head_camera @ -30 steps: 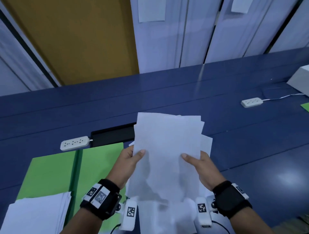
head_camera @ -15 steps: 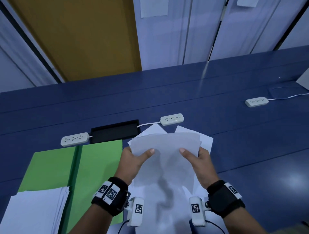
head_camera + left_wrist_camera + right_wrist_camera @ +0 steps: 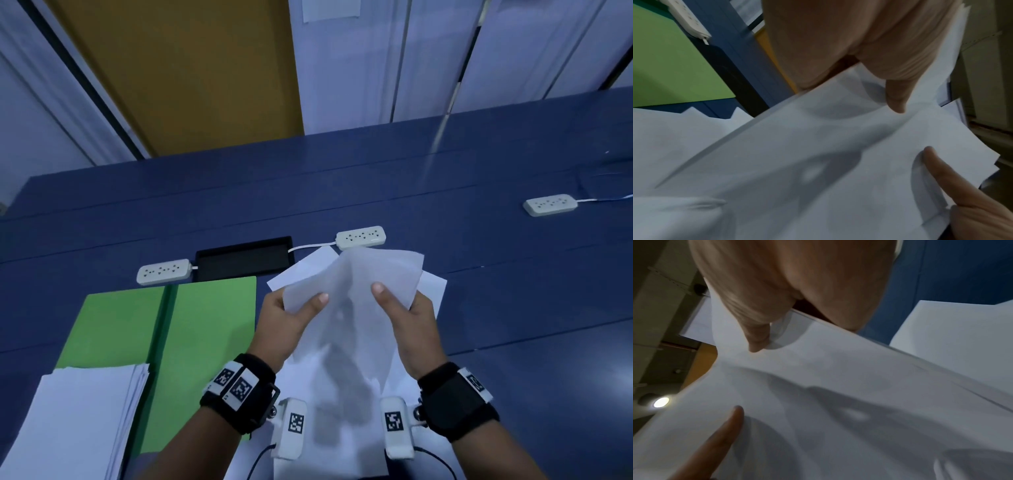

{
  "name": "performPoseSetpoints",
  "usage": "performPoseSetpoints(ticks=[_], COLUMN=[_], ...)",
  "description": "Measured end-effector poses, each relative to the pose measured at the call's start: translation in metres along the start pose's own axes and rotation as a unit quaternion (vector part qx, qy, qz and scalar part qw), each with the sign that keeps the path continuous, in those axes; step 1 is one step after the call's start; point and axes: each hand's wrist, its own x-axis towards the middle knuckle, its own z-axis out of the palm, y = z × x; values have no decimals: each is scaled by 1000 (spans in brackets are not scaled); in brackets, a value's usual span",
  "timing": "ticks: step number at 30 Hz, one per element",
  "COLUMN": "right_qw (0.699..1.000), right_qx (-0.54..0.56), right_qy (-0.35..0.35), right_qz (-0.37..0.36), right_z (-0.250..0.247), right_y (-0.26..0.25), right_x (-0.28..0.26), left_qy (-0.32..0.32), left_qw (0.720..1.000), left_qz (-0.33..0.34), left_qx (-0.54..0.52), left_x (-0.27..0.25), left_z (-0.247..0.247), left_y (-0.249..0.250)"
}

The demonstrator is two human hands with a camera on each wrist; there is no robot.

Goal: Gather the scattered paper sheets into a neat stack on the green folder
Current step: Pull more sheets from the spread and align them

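Between both thumbs and fingers [image 3: 424,303], paper sheets [image 3: 352,308]

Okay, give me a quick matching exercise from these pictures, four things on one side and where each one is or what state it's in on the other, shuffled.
Things:
1. green folder
2. held sheets
3. black tray
4. paper stack

Places or states:
A. gripped by left hand and right hand
B. between two power strips
C. lying open on the table
D. resting on the folder's near left part

Pairs: 1-C, 2-A, 3-B, 4-D
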Motion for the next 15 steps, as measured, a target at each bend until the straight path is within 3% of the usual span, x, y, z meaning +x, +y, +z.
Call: performPoseSetpoints(ticks=[4, 10, 15], right_qw=[999, 997, 999], right_qx=[14, -67, -27], right_qy=[0, 13, 18], right_qz=[-47, 43, -20], right_z=[-7, -37, -31], right_y=[-2, 41, 27], right_x=[-2, 0, -8], left_qy=[9, 1, -13], left_qw=[999, 997, 999], left_qz=[27, -62, -34], left_qx=[-31, 43, 3], left_x=[1, 12, 10], left_z=[2, -17, -16], left_y=[8, -33, -27])
